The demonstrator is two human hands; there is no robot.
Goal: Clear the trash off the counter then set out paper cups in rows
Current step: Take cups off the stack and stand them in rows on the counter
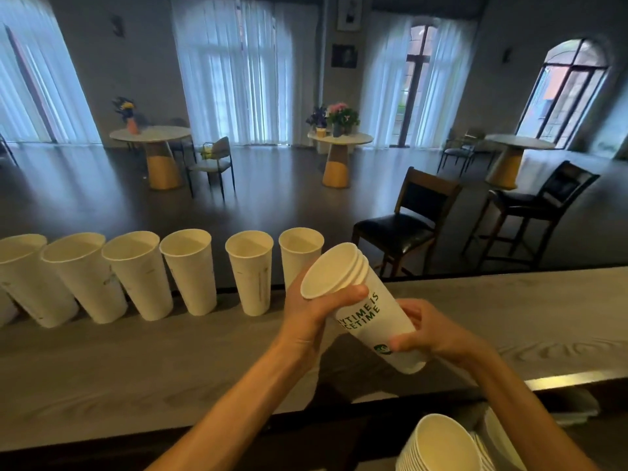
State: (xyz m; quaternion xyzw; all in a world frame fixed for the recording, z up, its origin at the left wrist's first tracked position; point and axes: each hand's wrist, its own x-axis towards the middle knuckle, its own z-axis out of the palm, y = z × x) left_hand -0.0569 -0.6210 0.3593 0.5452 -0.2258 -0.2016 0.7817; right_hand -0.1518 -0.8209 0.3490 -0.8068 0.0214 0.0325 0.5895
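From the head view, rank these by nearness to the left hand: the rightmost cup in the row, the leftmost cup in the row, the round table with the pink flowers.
1. Rightmost cup, just behind the left hand.
2. Leftmost cup, at the counter's far left.
3. Round table with the pink flowers, across the room.

Cup row (pixel 190 273) lines counter's (pixel 509 311) far edge on the left, w/ a wider gap between 4th & 5th cups. Counter right of the row is bare; so is the near strip in front. Bigger stack (pixel 445 447) sits below near edge, bottom right.
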